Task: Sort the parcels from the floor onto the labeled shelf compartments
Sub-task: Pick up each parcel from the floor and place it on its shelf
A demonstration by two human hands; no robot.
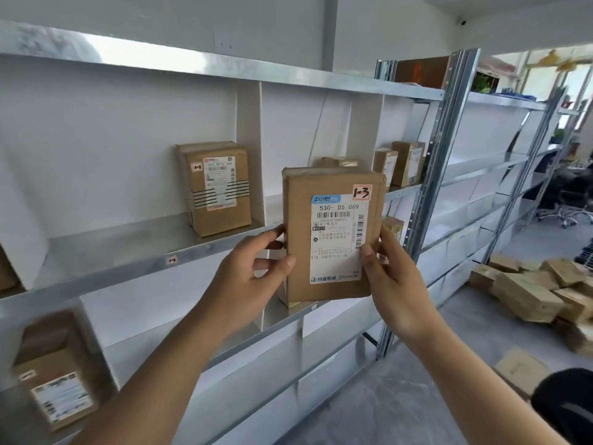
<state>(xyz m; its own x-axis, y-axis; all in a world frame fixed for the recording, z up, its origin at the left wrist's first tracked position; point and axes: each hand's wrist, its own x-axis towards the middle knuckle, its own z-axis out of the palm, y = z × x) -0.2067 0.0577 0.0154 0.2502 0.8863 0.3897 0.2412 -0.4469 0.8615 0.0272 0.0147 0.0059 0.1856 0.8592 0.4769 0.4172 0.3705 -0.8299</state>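
I hold a brown cardboard parcel (pixel 330 232) upright in front of the metal shelf (pixel 128 252). Its white shipping label faces me and a small tag at its top right reads "1-3". My left hand (pixel 253 271) grips its left edge and my right hand (pixel 391 277) grips its right edge, thumb on the label. The parcel sits in front of the compartment right of the one tagged "1-2" (pixel 172 260). A parcel marked "1-2" (pixel 216 187) stands upright in that left compartment. More parcels lie in a pile on the floor (pixel 539 290) at the right.
White dividers (pixel 250 149) split the shelf into compartments. Small boxes (pixel 401 165) stand in the compartment further right. Another labeled parcel (pixel 54 374) sits on the lower shelf at left. A steel upright (pixel 430 187) ends the rack. An office chair (pixel 564 200) stands far right.
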